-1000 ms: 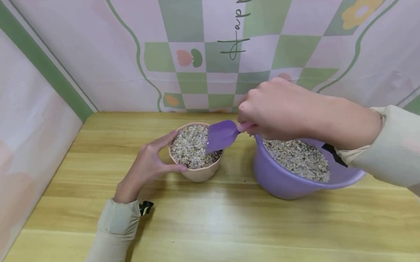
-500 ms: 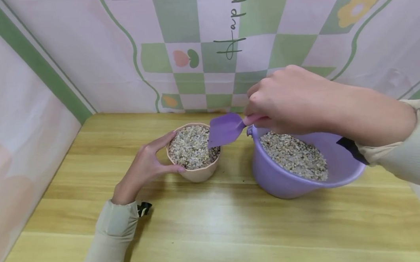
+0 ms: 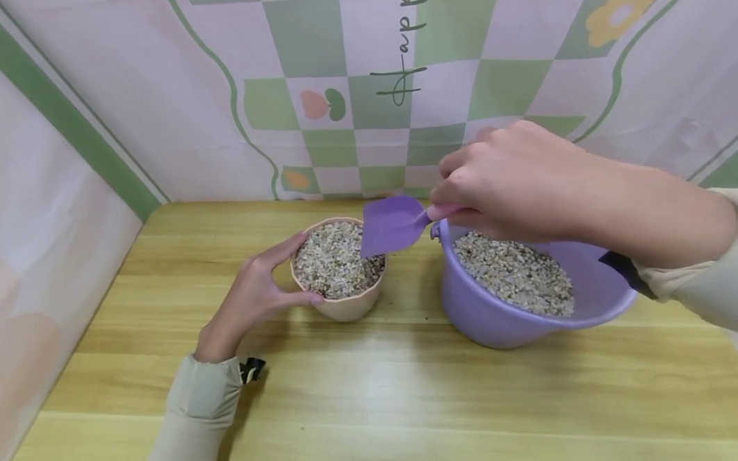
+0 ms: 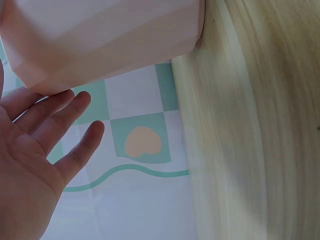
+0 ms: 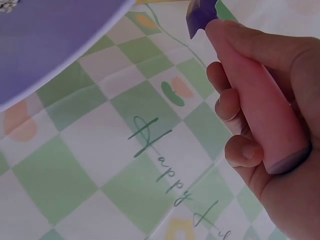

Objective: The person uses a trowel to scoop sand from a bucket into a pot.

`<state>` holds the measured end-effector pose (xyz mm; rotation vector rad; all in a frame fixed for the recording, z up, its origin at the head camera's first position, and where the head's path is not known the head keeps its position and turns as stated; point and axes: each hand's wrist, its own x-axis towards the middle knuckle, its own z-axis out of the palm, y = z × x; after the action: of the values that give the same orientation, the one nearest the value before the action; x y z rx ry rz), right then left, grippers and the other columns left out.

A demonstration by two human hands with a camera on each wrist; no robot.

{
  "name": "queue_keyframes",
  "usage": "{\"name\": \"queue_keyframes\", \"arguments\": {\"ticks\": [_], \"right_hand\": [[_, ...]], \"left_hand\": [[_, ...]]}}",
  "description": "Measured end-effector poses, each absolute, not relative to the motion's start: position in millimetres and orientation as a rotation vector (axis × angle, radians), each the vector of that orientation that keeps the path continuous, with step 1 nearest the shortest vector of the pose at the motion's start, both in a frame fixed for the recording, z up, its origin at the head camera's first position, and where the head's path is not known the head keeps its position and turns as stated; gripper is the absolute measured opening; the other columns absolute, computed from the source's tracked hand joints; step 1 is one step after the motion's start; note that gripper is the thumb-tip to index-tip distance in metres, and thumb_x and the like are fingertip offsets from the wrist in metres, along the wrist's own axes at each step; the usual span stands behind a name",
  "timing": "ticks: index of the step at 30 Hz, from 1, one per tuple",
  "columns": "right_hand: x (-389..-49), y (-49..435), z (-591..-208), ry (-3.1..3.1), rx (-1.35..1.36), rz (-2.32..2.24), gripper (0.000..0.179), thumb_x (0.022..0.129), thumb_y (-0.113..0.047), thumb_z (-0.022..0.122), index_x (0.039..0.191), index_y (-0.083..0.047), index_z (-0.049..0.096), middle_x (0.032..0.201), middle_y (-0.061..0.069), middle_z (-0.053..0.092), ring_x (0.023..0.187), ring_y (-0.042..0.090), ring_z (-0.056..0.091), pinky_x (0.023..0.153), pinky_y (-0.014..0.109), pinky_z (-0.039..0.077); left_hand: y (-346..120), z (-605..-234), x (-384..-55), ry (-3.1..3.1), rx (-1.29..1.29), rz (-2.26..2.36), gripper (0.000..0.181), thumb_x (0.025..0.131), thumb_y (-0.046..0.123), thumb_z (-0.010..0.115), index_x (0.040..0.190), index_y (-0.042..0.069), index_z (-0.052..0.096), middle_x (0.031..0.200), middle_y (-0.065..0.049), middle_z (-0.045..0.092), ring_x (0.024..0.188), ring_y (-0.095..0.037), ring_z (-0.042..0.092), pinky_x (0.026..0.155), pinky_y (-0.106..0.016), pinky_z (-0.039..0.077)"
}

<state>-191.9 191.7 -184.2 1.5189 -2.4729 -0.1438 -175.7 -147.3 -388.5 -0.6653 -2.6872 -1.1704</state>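
In the head view, my left hand (image 3: 247, 303) holds a peach-coloured flowerpot (image 3: 351, 309), thumb on the near side and index finger at the far rim. The left wrist view shows the other fingers (image 4: 75, 152) fanned out below the pot's faceted wall (image 4: 115, 45). Pale, grainy gravel (image 3: 336, 260) fills the pot nearly to its rim. My right hand (image 3: 523, 177) grips a small shovel by its pink handle (image 5: 260, 107). Its purple blade (image 3: 394, 226) overlaps the pot's right rim and carries no visible gravel.
A lilac bucket (image 3: 473, 312) stands right of the pot, partly filled with the same gravel (image 3: 515, 271), under my right forearm. Both containers are on a wooden table (image 3: 378, 404). A checked cloth backdrop (image 3: 377, 98) rises behind the table's far edge.
The shovel blade has lifted slightly and tilted up from the gravel at the pot's right side. My right hand has moved a little to the right; my left hand keeps its hold.
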Motion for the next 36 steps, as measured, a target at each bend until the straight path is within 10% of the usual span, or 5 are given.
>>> {"name": "queue_keyframes", "arguments": {"ticks": [11, 28, 36], "right_hand": [[-188.9, 236.9, -190.5, -2.4, 1.415, -0.007, 0.007, 0.082, -0.03, 0.078, 0.086, -0.025, 0.079, 0.072, -0.015, 0.058, 0.048, 0.003, 0.045, 0.038, 0.026, 0.032], [-178.5, 310.0, -211.9, -2.43, 1.173, 0.06, 0.039, 0.092, -0.05, 0.065, 0.092, -0.014, 0.08, 0.071, -0.009, 0.065, 0.049, -0.004, 0.042, 0.037, 0.015, 0.029], [-171.0, 329.9, -239.9, -2.459, 1.123, 0.135, 0.029, 0.086, -0.038, 0.074, 0.099, -0.013, 0.08, 0.079, 0.001, 0.071, 0.05, 0.008, 0.056, 0.039, 0.021, 0.04]], "left_hand": [[-153.3, -381.3, -172.6, -2.738, -0.63, -1.149, 0.102, 0.064, 0.05, 0.09, 0.15, 0.017, 0.046, 0.15, -0.008, 0.048, 0.137, -0.03, 0.045, 0.113, -0.05, 0.037], [-165.3, -361.9, -180.9, -2.653, -0.63, -1.051, 0.071, 0.089, 0.032, 0.077, 0.145, 0.001, 0.048, 0.147, -0.019, 0.049, 0.136, -0.036, 0.046, 0.113, -0.05, 0.037], [-166.9, -351.5, -188.0, -2.562, -0.579, -0.97, 0.066, 0.092, 0.032, 0.074, 0.145, 0.001, 0.049, 0.147, -0.018, 0.05, 0.136, -0.034, 0.046, 0.113, -0.048, 0.038]]}}
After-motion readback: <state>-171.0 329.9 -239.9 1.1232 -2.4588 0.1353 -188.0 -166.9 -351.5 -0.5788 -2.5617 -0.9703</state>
